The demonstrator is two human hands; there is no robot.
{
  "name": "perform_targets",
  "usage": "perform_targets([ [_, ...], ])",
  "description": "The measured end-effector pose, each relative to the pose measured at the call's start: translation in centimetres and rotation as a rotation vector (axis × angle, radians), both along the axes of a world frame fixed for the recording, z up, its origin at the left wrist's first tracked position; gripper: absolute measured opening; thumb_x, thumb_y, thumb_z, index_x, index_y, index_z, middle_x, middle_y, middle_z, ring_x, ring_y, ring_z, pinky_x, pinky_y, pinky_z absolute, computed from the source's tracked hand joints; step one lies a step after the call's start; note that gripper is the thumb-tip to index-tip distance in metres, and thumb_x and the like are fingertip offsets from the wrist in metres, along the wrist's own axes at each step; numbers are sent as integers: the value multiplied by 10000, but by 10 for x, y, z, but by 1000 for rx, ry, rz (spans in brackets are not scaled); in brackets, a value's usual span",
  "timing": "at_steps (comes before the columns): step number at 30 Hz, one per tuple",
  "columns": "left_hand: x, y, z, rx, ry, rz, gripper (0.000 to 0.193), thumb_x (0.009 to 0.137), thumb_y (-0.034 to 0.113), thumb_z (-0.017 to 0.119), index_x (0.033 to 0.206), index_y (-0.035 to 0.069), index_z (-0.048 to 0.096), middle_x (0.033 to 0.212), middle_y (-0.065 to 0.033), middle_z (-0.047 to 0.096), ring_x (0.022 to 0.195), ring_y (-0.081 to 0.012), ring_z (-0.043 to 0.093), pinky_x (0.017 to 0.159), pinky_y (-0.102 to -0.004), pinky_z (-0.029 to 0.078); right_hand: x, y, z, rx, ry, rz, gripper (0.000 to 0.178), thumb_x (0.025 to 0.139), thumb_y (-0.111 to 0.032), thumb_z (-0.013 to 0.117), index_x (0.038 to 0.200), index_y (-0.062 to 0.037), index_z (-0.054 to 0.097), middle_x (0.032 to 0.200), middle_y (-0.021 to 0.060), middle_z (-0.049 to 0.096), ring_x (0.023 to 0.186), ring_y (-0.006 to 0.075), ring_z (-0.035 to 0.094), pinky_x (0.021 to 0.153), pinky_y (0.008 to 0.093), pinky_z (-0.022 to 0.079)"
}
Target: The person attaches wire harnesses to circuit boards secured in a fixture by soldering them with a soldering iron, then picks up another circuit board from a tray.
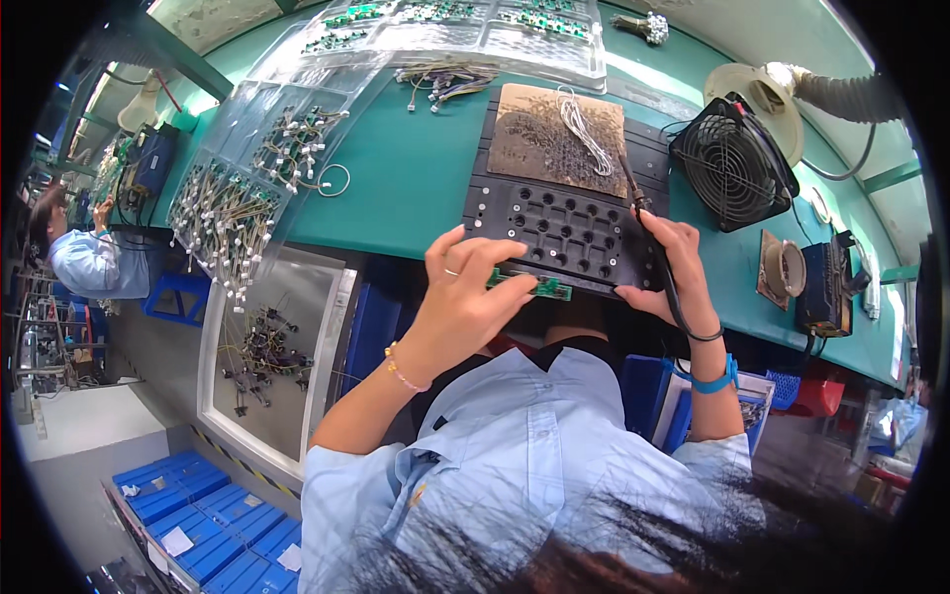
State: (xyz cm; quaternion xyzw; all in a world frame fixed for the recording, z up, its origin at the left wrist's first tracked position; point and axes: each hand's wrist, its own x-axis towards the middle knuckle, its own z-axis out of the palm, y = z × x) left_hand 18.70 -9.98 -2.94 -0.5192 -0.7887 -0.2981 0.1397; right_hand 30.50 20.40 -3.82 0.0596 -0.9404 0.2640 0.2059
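My left hand (465, 295) pinches a small green circuit board (550, 288) at the near edge of a black fixture block (475, 233) with rows of round pockets. In my right hand (683, 259) is a soldering iron (641, 200), its tip pointing away and its black cord running down over my wrist. The right thumb reaches toward the fixture's near right corner; whether it touches is hard to tell. Beyond the pockets lies a brown, scorched pad (529, 144) with a bundle of white wire (584, 129) on it.
A black fan (732, 163) stands right of the fixture, near a ducted hood (757, 99). Clear trays (435, 45) hold green boards. Wire harnesses (228, 218) spread over the bench's left. A white-framed tray (210, 366) stands below. Another person (94, 262) sits far left.
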Motion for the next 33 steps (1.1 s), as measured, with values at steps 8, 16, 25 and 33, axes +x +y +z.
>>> perform_targets([
  [8, -16, 27, -21, 68, 154, -63, 235, 713, 166, 865, 920, 188, 755, 1353, -27, 612, 1325, -235, 479, 1227, -526, 223, 2, 2, 6, -263, -98, -52, 955, 641, -273, 914, 1472, -15, 520, 1418, 147, 638, 1211, 295, 592, 1069, 405, 458],
  [16, -19, 11, -35, 41, -34, 27, 371, 789, 321, 847, 1108, 217, 689, 1447, -26, 519, 1408, -260, 398, 1232, -518, 210, -3, 3, 0, -256, 73, 30, 954, 651, -248, 924, 1474, -9, 506, 1443, 207, 613, 1237, 320, 601, 1072, 409, 465],
  [25, -28, 7, -47, 161, -170, 100, 551, 798, 427, 851, 1253, 214, 625, 1528, -62, 425, 1439, -313, 365, 1234, -520, 225, -5, 5, -9, -247, 47, 107, 972, 653, -227, 932, 1492, -21, 485, 1457, 239, 594, 1267, 353, 582, 1073, 430, 462],
  [33, -28, 7, -46, 153, -184, 97, 574, 791, 418, 857, 1274, 211, 626, 1528, -63, 427, 1441, -314, 362, 1234, -518, 227, -4, 3, -7, -220, 29, 83, 980, 644, -266, 942, 1485, -32, 498, 1456, 229, 596, 1234, 333, 562, 1060, 427, 458],
])
